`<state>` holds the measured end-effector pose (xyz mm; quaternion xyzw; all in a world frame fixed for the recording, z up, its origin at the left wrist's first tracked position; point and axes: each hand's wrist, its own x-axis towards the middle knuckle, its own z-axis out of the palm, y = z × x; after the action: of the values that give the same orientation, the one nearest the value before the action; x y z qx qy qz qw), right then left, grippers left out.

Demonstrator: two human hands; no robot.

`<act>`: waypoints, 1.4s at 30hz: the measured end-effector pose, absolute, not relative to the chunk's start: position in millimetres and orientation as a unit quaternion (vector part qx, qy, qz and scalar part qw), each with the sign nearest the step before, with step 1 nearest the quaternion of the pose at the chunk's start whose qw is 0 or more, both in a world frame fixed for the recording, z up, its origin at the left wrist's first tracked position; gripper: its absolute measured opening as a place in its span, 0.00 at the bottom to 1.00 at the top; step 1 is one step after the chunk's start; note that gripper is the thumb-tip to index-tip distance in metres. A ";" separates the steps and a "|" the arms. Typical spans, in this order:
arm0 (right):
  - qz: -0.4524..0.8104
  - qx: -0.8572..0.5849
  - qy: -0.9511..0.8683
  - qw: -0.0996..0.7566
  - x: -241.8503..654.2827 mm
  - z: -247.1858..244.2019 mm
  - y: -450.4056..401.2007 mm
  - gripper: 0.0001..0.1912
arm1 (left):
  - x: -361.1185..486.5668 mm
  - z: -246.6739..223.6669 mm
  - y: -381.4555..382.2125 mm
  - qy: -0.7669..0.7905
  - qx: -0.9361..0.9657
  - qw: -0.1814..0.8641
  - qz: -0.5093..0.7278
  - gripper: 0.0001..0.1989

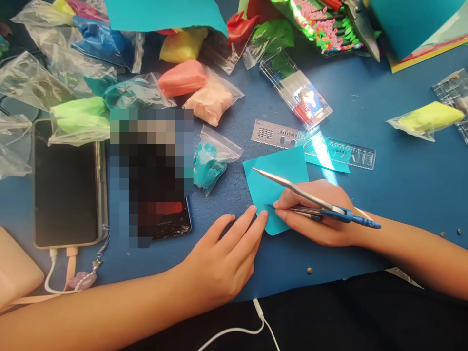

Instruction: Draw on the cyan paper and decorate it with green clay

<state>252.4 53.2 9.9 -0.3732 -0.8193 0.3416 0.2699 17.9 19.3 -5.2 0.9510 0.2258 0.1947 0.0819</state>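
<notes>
My right hand (334,192) grips a blue-and-silver drawing compass (288,183). One compass leg points left above the paper, and the other leg has its tip down on a small turquoise sheet of paper (278,168). My left hand (228,256) lies with fingers stretched out, fingertips at the sheet's lower left edge. Just behind the sheet is a clear plastic stencil ruler (360,155), partly over another turquoise paper piece (336,165). Left of the sheet sits a small zip bag of teal clay (208,165).
At left lie a charging phone (66,190) and a cracked phone (175,222), partly blurred out. Several bags of coloured clay (102,41) crowd the back. A clear case (294,87), scissors (360,29) and a yellow clay bag (431,119) lie farther right. A white earphone cord (234,330) hangs in front.
</notes>
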 end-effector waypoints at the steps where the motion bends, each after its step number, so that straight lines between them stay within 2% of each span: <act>1: 0.339 -0.377 -0.819 0.268 252.8 10.3 53.0 0.06 | 17.9 -5.0 19.2 0.225 0.951 0.084 0.195 0.14; 13: 0.303 -0.433 -0.810 0.255 252.4 14.4 51.2 0.08 | 20.2 -5.2 18.8 0.226 0.950 0.083 0.201 0.13; 29: 0.315 -0.423 -0.813 0.246 254.5 16.7 51.1 0.08 | 18.0 -6.5 18.5 0.225 0.951 0.082 0.198 0.14; 36: 0.357 -0.377 -0.818 0.247 255.2 15.3 54.2 0.07 | 19.0 -5.5 19.3 0.231 0.950 0.083 0.192 0.14; 42: 0.339 -0.394 -0.819 0.244 255.1 17.2 52.9 0.08 | 18.9 -4.8 19.0 0.231 0.950 0.081 0.195 0.13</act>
<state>255.1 52.9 17.2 -0.3941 -0.8188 0.3388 0.2437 18.9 19.0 -4.8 0.9497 0.2311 0.1949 0.0813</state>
